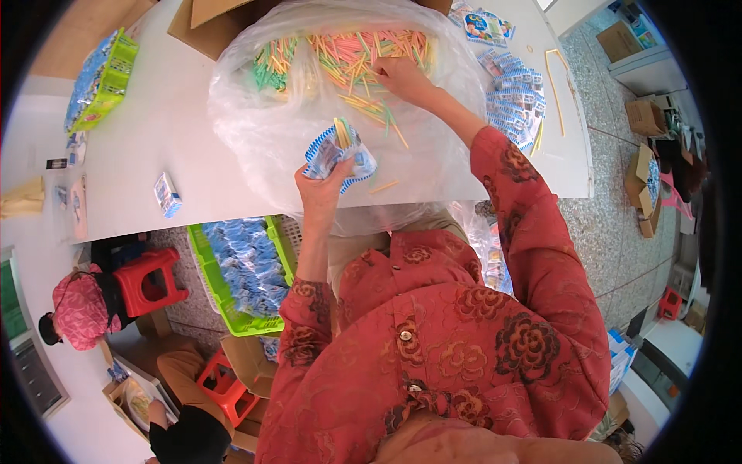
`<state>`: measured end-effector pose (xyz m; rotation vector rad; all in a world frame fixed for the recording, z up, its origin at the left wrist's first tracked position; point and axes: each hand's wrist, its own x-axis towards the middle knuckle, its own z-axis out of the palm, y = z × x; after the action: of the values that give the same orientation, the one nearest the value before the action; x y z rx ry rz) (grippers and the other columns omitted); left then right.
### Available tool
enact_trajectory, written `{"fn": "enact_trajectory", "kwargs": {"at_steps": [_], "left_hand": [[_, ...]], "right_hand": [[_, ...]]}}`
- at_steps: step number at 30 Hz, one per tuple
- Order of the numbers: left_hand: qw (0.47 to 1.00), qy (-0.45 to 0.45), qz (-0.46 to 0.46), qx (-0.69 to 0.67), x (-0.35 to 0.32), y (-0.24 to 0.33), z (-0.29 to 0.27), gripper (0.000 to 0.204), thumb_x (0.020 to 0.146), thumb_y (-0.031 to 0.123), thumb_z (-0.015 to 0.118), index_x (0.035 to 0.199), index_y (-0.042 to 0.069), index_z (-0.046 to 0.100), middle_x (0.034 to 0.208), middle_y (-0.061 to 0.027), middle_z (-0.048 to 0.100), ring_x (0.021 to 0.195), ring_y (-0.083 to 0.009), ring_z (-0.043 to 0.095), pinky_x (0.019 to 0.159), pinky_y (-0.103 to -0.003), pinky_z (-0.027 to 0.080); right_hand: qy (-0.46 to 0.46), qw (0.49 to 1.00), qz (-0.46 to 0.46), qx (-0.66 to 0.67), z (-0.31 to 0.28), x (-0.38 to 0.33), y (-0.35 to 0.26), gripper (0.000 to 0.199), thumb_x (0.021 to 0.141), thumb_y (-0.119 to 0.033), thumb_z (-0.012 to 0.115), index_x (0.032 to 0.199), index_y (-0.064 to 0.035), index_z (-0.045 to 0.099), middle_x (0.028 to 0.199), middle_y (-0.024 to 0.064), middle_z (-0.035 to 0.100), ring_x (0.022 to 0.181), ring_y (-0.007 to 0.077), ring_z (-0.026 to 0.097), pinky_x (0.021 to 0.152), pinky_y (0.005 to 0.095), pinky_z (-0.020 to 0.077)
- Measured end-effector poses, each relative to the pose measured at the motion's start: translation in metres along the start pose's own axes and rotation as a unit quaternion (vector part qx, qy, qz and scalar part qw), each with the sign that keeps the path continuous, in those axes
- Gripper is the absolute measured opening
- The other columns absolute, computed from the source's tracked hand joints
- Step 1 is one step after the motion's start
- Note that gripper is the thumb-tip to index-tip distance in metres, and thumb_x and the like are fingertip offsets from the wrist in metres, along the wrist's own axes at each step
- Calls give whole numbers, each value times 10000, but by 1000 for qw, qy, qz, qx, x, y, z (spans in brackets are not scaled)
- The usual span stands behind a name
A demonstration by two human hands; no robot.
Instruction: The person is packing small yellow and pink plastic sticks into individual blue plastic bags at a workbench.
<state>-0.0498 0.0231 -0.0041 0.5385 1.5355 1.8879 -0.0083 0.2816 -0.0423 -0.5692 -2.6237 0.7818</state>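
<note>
My left hand (318,190) is closed around a small blue-and-white plastic packet (362,164), held mouth up above the near side of the table. Several thin yellow sticks (342,133) stand out of its mouth. My right hand (403,80) reaches to the far side, fingers curled down at a heap of thin pink, yellow and green sticks (332,63). What its fingertips grip, if anything, is hidden. The heap lies on a large clear plastic bag (239,143) spread over the white table (131,185). A few loose sticks (369,106) lie between my hands.
Fanned blue-and-white packets (516,97) lie right of the bag. A cardboard box (193,32) stands behind it. Green baskets hold blue packets, one (127,62) at the far left, another (224,305) below the table edge. Other people sit at lower left near red stools (151,282).
</note>
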Motion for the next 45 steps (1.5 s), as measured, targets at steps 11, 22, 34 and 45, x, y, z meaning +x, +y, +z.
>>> {"fn": "enact_trajectory", "kwargs": {"at_steps": [11, 22, 34, 45], "left_hand": [[1000, -7, -9, 14, -1, -4, -7, 324, 746, -25, 656, 1062, -20, 583, 966, -70, 630, 845, -130, 604, 744, -263, 495], [1000, -1, -11, 3, 0, -7, 4, 217, 755, 21, 659, 962, -38, 629, 869, -42, 639, 750, -82, 579, 696, -230, 480], [998, -47, -17, 39, 20, -9, 36, 204, 765, 15, 637, 963, -35, 628, 848, -28, 637, 726, -65, 566, 668, -222, 482], [998, -44, -10, 44, 22, -12, 45, 168, 761, 28, 643, 919, -29, 636, 805, -9, 626, 685, -50, 546, 614, -210, 466]], "right_hand": [[-59, 975, -63, -206, 26, 13, -15, 128, 710, -8, 504, 794, -4, 601, 846, 174, 608, 810, 318, 604, 693, 407, 495], [2, 993, 45, 111, -49, -14, -33, 126, 751, -99, 599, 818, 7, 598, 682, 101, 587, 655, 186, 580, 597, 302, 462], [-86, 892, 82, 436, -107, -49, -83, 141, 804, -171, 638, 826, -37, 598, 663, -10, 554, 595, 53, 528, 568, 203, 444], [-99, 905, 48, 410, -84, -60, -85, 107, 807, -133, 632, 788, -40, 583, 669, -15, 565, 601, 32, 523, 535, 177, 428]]}}
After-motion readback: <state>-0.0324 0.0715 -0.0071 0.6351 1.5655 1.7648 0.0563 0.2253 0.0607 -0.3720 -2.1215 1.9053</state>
